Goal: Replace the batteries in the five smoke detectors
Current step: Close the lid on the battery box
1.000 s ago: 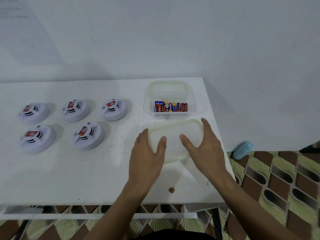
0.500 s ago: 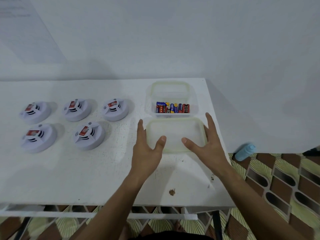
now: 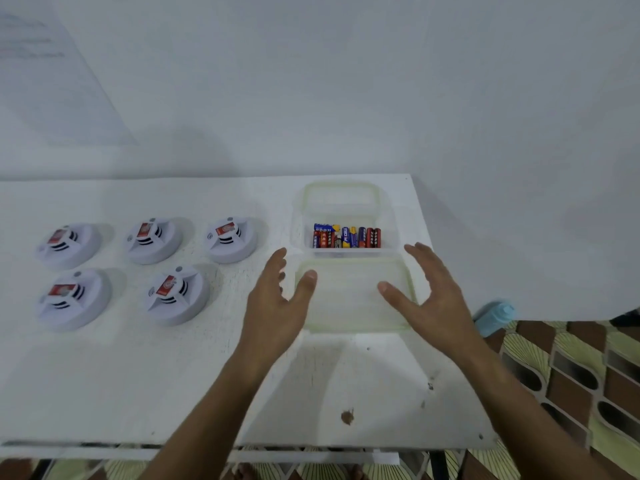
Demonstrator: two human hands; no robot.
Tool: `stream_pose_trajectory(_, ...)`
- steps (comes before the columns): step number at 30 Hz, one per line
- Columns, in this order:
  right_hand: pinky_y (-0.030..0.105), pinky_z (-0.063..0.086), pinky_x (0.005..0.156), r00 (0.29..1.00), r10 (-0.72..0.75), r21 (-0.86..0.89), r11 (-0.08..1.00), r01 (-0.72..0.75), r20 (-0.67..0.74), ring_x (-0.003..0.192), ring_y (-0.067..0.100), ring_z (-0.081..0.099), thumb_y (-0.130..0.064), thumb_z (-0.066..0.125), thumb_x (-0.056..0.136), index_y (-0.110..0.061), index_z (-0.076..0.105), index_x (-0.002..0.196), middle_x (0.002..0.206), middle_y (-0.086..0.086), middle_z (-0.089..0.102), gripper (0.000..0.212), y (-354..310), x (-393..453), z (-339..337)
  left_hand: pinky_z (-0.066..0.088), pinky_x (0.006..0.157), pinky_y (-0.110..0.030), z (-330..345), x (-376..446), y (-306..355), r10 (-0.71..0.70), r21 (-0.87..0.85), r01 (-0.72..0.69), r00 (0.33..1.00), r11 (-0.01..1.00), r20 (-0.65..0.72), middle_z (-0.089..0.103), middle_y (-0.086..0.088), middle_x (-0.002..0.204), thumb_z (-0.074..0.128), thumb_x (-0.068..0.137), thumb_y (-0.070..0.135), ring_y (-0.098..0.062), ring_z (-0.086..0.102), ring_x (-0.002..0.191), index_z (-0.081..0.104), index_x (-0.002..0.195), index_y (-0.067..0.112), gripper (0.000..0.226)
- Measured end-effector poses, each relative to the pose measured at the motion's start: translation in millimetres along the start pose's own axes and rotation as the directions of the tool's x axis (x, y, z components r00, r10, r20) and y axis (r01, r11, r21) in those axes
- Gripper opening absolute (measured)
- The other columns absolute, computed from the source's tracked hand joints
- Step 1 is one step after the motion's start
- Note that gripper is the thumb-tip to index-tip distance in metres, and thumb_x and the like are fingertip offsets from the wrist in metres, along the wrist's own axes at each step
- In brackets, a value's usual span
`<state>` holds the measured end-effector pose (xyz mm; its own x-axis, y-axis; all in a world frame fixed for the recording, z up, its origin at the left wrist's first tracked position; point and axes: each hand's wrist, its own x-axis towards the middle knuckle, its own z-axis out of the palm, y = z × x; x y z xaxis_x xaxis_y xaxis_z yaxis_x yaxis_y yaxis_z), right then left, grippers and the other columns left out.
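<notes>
Several white round smoke detectors with red labels sit in two rows on the left of the white table (image 3: pixel 104 375); the nearest one (image 3: pixel 176 294) is in the front row. A clear plastic box (image 3: pixel 346 199) at the back right holds several batteries (image 3: pixel 346 235). Its clear lid (image 3: pixel 353 299) with a green rim lies flat on the table just in front of the box. My left hand (image 3: pixel 277 306) and my right hand (image 3: pixel 433 299) are on either side of the lid, fingers straight and spread, holding nothing.
The table's right edge runs close beside the box and lid. A light blue bottle (image 3: pixel 493 317) lies on the patterned floor to the right. A brown spot (image 3: pixel 347 416) marks the table near its front edge. A white wall stands behind.
The lid went from tilted in my hands to lying flat in front of the box. Both hands have let go and drawn slightly apart from it.
</notes>
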<state>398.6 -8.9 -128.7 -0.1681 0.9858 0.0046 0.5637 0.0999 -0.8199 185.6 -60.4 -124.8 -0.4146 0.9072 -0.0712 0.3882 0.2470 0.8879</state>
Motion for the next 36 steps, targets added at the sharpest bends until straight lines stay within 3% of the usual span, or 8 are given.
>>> stream_pose_trajectory(4, 0.032, 0.033, 0.116, 0.985, -0.157, -0.039, 0.987, 0.155, -0.067, 0.139, 0.012, 0.040, -0.030, 0.072, 0.089, -0.021, 0.057, 0.135, 0.149, -0.001, 0.048, 0.050, -18, 50, -17, 0.040, 0.109, -0.038, -12, 55, 32, 0.136, 0.136, -0.131, 0.990, 0.982, -0.025, 0.050, 0.008, 0.141, 0.060, 0.092, 0.035, -0.012, 0.048, 0.127, 0.051, 0.136, 0.028, 0.045)
stream_pose_trajectory(9, 0.013, 0.021, 0.103, 0.973, -0.231, -0.184, 0.956, 0.231, 0.020, 0.137, 0.015, 0.042, -0.025, 0.066, 0.094, -0.014, 0.056, 0.135, 0.144, 0.001, 0.052, 0.044, -41, 138, -17, 0.032, 0.108, -0.029, 4, 139, 71, 0.232, 0.347, -0.257, 0.966, 0.902, 0.113, 0.046, -0.003, 0.145, 0.055, 0.095, 0.029, -0.019, 0.044, 0.132, 0.050, 0.138, 0.017, 0.045)
stream_pose_trajectory(13, 0.025, 0.024, 0.113, 0.981, -0.137, -0.286, 0.943, 0.172, 0.136, 0.142, 0.019, 0.036, -0.027, 0.062, 0.095, -0.013, 0.050, 0.140, 0.150, 0.005, 0.046, 0.048, -38, 194, -8, 0.035, 0.094, -0.024, 20, 193, 73, 0.159, 0.434, -0.232, 0.967, 0.871, 0.199, 0.044, -0.007, 0.146, 0.054, 0.095, 0.028, -0.022, 0.048, 0.127, 0.046, 0.142, 0.014, 0.049)
stream_pose_trajectory(19, 0.033, 0.032, 0.111, 0.965, 0.094, -0.422, 0.906, 0.019, 0.245, 0.142, 0.025, 0.035, -0.028, 0.061, 0.095, -0.012, 0.042, 0.146, 0.155, 0.011, 0.036, 0.057, -27, 235, 5, 0.037, 0.102, -0.030, 39, 239, 53, 0.026, 0.548, -0.176, 0.963, 0.818, 0.269, 0.043, -0.011, 0.146, 0.053, 0.095, 0.028, -0.024, 0.043, 0.132, 0.040, 0.145, 0.009, 0.055)
stream_pose_trajectory(27, 0.038, 0.037, 0.110, 0.947, 0.220, -0.348, 0.929, -0.129, 0.235, 0.140, 0.029, 0.039, -0.033, 0.065, 0.091, -0.017, 0.030, 0.153, 0.154, 0.010, 0.040, 0.073, -22, 247, 18, 0.040, 0.099, -0.035, 52, 253, 38, -0.060, 0.619, -0.071, 0.980, 0.782, 0.188, 0.048, -0.015, 0.139, 0.058, 0.092, 0.026, -0.030, 0.045, 0.128, 0.043, 0.136, 0.002, 0.052)
stream_pose_trajectory(30, 0.033, 0.042, 0.099, 0.950, 0.244, -0.214, 0.956, -0.202, 0.195, 0.129, 0.026, 0.049, -0.027, 0.066, 0.091, -0.016, 0.028, 0.154, 0.148, 0.012, 0.046, 0.074, -21, 245, 19, 0.037, 0.085, -0.034, 53, 252, 33, -0.099, 0.597, 0.018, 0.990, 0.802, 0.103, 0.050, -0.016, 0.131, 0.059, 0.088, 0.028, -0.033, 0.045, 0.122, 0.044, 0.131, 0.005, 0.051)
stream_pose_trajectory(32, 0.035, 0.041, 0.102, 0.946, 0.262, -0.235, 0.948, -0.216, 0.189, 0.136, 0.029, 0.042, -0.028, 0.065, 0.090, -0.016, 0.025, 0.155, 0.149, 0.011, 0.044, 0.077, -18, 243, 21, 0.033, 0.079, -0.032, 53, 251, 29, -0.108, 0.599, 0.040, 0.991, 0.800, 0.078, 0.052, -0.015, 0.125, 0.059, 0.088, 0.031, -0.033, 0.046, 0.118, 0.044, 0.126, 0.005, 0.049)
stream_pose_trajectory(36, 0.037, 0.040, 0.103, 0.945, 0.260, -0.159, 0.960, -0.230, 0.200, 0.137, 0.027, 0.040, -0.028, 0.069, 0.088, -0.018, 0.025, 0.155, 0.153, 0.010, 0.039, 0.080, -18, 243, 23, 0.037, 0.094, -0.034, 52, 251, 30, -0.096, 0.507, 0.039, 0.992, 0.861, 0.085, 0.050, -0.016, 0.136, 0.064, 0.089, 0.030, -0.032, 0.046, 0.125, 0.036, 0.138, 0.003, 0.062)
